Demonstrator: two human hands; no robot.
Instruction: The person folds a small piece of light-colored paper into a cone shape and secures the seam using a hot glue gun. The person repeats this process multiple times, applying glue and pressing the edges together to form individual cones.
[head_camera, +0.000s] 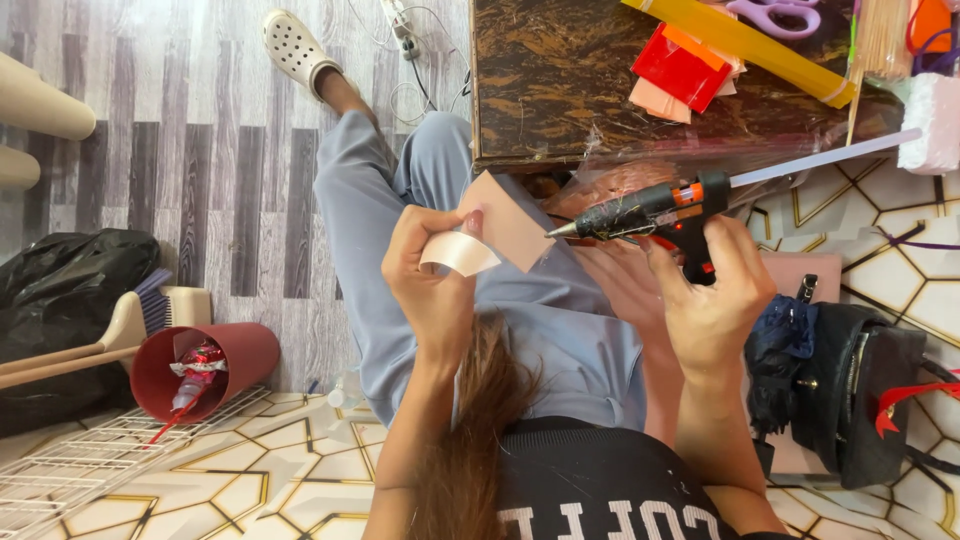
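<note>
1. Table (560, 80), dark and marbled, carries coloured sheets (690, 65).
2. Bag (860, 390), black, lies by the right arm.
3. Bin (195, 375), red, lies tipped on the floor.
4. Right hand (715, 300) grips a glue gun (650, 215), nozzle at the card's edge.
5. Left hand (430, 275) pinches a pink card (505, 220) over the lap; hands apart.

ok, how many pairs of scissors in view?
1: purple-handled scissors at the top edge, on the dark tabletop beside the yellow strip. More could be hidden under the craft materials.

Curled pink paper piece (490, 232), black glue gun (655, 212) nozzle just beside it
</note>
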